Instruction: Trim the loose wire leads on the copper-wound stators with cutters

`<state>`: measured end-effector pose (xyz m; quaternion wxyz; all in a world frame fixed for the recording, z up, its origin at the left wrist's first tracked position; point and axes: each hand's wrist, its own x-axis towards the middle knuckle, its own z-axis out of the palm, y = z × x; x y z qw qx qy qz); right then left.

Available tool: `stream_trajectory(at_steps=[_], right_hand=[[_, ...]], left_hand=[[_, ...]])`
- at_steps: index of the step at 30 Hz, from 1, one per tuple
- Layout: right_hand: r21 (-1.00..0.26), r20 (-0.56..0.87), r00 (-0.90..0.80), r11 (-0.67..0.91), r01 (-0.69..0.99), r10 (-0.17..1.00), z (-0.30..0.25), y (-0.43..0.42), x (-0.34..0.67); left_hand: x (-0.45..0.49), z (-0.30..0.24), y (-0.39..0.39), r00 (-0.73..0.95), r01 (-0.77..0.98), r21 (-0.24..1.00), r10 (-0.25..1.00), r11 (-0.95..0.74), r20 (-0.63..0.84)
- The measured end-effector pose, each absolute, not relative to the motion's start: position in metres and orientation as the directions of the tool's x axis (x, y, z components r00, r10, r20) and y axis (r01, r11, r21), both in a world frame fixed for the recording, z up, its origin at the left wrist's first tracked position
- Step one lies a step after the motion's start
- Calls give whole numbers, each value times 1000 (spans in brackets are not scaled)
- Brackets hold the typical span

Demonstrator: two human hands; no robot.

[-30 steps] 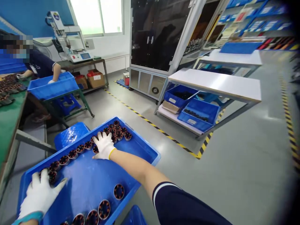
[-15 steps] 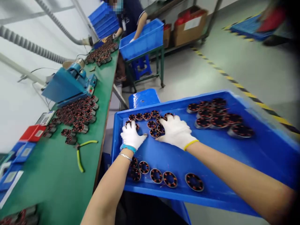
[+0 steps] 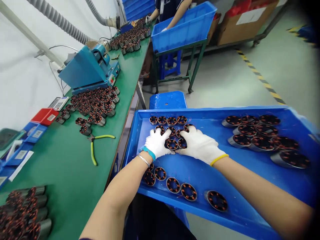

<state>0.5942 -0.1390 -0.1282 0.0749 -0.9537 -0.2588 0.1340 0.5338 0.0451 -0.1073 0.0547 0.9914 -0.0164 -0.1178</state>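
Both of my hands wear white knit gloves and cup a cluster of motor stators (image 3: 172, 144), short metal rings with dark, copper-wound insides, standing in a large blue tray (image 3: 162, 206). My left hand (image 3: 158, 142) grips the cluster from the left, its fingers over the rings and its thumb side low near the tray floor. From the right, my right hand (image 3: 198, 144) presses on the same cluster with curved fingers. The fingertips of the two hands almost meet at the near side. Some rings are partly hidden under the gloves. A row of stators (image 3: 171, 120) stands just behind.
More stators (image 3: 262, 143) fill the tray's right side; others (image 3: 188, 191) line its near edge. On the green bench (image 3: 67, 173) at left are yellow-green nippers (image 3: 92, 150), piled stators (image 3: 95, 103) and a blue machine (image 3: 87, 70). A co-worker (image 3: 172, 13) reaches into a blue bin (image 3: 182, 31).
My left hand has moved right, from beside the cluster onto its left side, and the hands are closer together. The rings sit closer together. The camera view has shifted.
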Motion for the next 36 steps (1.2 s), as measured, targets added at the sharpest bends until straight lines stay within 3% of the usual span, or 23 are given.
stream_trajectory(at_steps=[11, 22, 28, 36], right_hand=[[-181, -253, 720, -763, 621, 646, -135, -144, 591], [-153, -239, 773, -809, 568, 588, -133, -139, 581], [-156, -264, 764, -808, 568, 589, -129, -139, 582], [-191, -280, 725, -776, 601, 630, -127, -138, 584]], left_hand=[[537, -99, 44, 944, -19, 134, -62, -991, -324], [535, -91, 48, 920, -22, 126, -69, -992, -385], [539, -81, 56, 835, -94, 74, -119, -993, -537], [534, -92, 39, 910, 20, 103, -24, -994, -413]])
